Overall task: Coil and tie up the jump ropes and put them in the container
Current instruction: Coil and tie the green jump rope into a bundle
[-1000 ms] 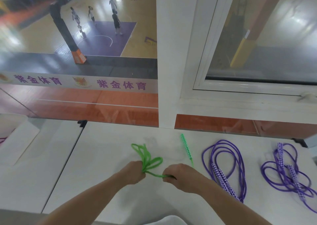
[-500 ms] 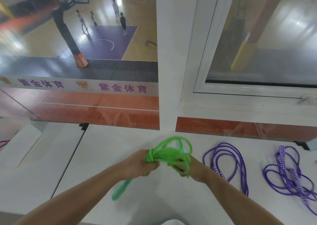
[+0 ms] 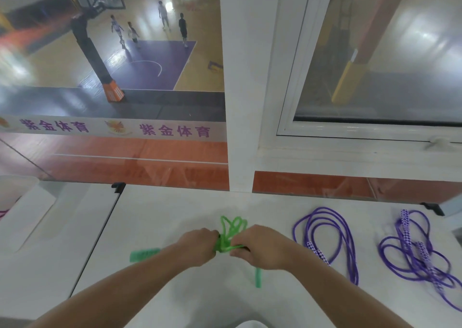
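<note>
So the setup is a white table [image 3: 160,217] pushed right up against a big glass wall, and through the glass you look down on an indoor basketball court [image 3: 150,60] with a purple key and a hoop stand on an orange base [image 3: 113,93]. A white banner with purple characters [image 3: 112,129] runs along below the court. Four people are standing around on the court, small and far off. A white pillar [image 3: 246,82] splits the glass just behind the table, and right of the pillar there's a white-framed window [image 3: 375,127].

Counting ropes: three on the table. One green jump rope [image 3: 232,227] sits in the middle, close to the near edge, bunched into loops that stick up past the hands. Its two green handles poke out, one [image 3: 143,254] off to the left of the bundle and one [image 3: 258,277] hanging below it toward the near edge. Right of the green one is a loosely coiled purple rope [image 3: 322,227], and further right again a second purple rope [image 3: 410,252], more tangled; both have checkered handles.

Both hands are on the green bundle. The left hand [image 3: 197,246] has its fingers curled around the bunched middle. The right hand [image 3: 260,249] pinches a green strand running sideways across the bundle.

At the far left edge of the table there's a white container [image 3: 17,192], only partly in view.
</note>
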### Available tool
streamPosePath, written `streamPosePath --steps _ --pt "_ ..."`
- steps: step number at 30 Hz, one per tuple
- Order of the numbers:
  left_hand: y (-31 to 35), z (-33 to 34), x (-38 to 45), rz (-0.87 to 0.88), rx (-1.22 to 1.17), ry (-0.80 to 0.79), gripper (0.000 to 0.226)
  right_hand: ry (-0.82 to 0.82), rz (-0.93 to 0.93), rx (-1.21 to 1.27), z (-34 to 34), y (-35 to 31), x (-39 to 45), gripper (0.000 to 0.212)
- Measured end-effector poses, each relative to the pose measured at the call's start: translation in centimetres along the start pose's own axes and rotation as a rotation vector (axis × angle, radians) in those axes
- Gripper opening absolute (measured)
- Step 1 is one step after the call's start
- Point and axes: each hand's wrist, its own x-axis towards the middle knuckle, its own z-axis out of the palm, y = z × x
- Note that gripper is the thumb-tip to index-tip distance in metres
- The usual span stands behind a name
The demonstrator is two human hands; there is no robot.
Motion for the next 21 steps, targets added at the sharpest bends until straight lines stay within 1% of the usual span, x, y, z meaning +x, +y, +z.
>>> streamPosePath --steps 2,3,4,5,7,8,9,10,11,12,13,14,16,18,19,20,21 --pt "1.3 -0.8 -0.8 0.157 0.166 -0.044 0.026 0.058 -0.044 0.082 -1.5 0.8 0.3 0.024" --pt "1.8 -1.4 -1.3 0.245 0.188 -0.043 0.024 0.086 -0.040 0.164 -2.1 1.4 0.3 0.022" --pt "2.1 -2.0 -1.9 0.327 0.157 -0.029 0.020 0.109 -0.017 0.252 -2.6 2.2 0.2 0.020" --pt "2.2 -2.5 -2.5 0.400 0.074 0.006 0.016 0.126 0.018 0.333 -3.0 3.0 0.1 0.017" --pt "1.8 -3.7 -3.8 0.468 -0.174 0.079 0.005 0.155 0.099 0.486 -3.1 4.3 -0.2 0.012" --pt "1.6 -4.1 -4.2 0.482 -0.283 0.127 0.008 0.158 0.117 0.619 -2.9 4.5 -0.5 0.011" --pt "1.4 -4.5 -4.7 0.486 -0.380 0.171 0.012 0.153 0.115 0.807 -2.3 4.5 -0.8 0.013" --pt "1.5 -4.7 -5.1 0.470 -0.480 0.197 0.011 0.138 0.101 1.026 -1.5 4.5 -1.0 0.018" --pt "1.8 -4.7 -5.4 0.443 -0.586 0.206 0.009 0.118 0.096 1.214 -0.5 4.4 -1.2 0.028" --pt "2.0 -4.5 -5.5 0.399 -0.701 0.205 0.009 0.095 0.093 1.345 0.5 4.3 -1.1 0.037" --pt "2.4 -4.3 -5.4 0.340 -0.823 0.213 0.014 0.081 0.096 1.397 1.5 4.0 -1.0 0.043" --pt "2.7 -4.1 -5.1 0.270 -0.938 0.238 0.016 0.065 0.105 1.413 2.4 3.6 -0.7 0.045" --pt "2.5 -4.0 -4.0 0.108 -1.130 0.305 0.011 0.090 0.191 1.321 3.6 2.7 -0.3 0.037" --pt "1.5 -3.8 -2.6 -0.047 -1.247 0.300 0.010 0.136 0.288 1.052 3.7 2.0 -0.2 0.025" --pt "0.9 -3.5 -1.8 -0.111 -1.209 0.273 0.009 0.133 0.304 0.874 3.6 1.7 -0.3 0.024" --pt "0.2 -3.0 -1.1 -0.148 -1.088 0.243 0.009 0.114 0.298 0.696 3.4 1.4 -0.3 0.025" --pt "-0.3 -2.5 -0.5 -0.164 -0.918 0.210 0.009 0.079 0.280 0.543 3.2 1.1 -0.4 0.024"
